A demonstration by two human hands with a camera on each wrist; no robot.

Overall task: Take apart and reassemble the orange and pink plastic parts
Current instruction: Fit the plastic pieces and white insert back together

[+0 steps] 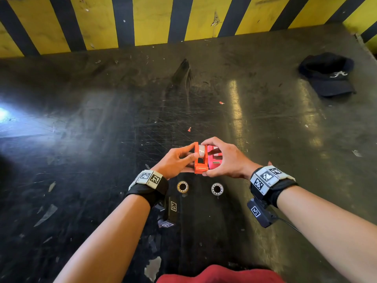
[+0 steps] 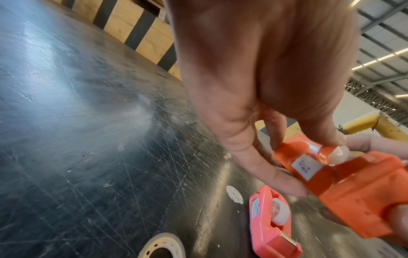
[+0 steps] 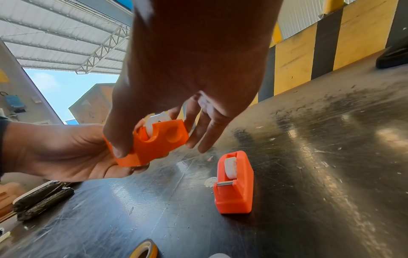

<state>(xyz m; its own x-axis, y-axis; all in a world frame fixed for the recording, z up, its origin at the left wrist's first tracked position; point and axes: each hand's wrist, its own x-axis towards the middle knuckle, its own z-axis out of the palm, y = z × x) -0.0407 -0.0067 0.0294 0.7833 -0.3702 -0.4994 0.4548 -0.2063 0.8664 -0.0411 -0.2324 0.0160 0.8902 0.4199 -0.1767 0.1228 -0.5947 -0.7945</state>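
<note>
An orange tape dispenser (image 1: 201,167) with a white spool (image 1: 202,151) in its cradle is held just above the dark table. My left hand (image 1: 192,150) grips its left side, the thumb against the spool. My right hand (image 1: 204,159) grips it too, with the thumb on its near end and the fingers curled over its top. In the right wrist view the thumb presses the orange body (image 3: 154,144). A pink tape dispenser (image 1: 215,159) with its own spool stands on the table just right of the orange one, partly hidden by my right hand; it also shows as the pink dispenser (image 2: 269,225).
Two tape rolls lie on the table near my wrists, a yellowish roll (image 1: 182,186) and a whitish roll (image 1: 217,188). A dark cap (image 1: 326,75) lies at the far right. A yellow-and-black striped wall (image 1: 151,19) bounds the far edge.
</note>
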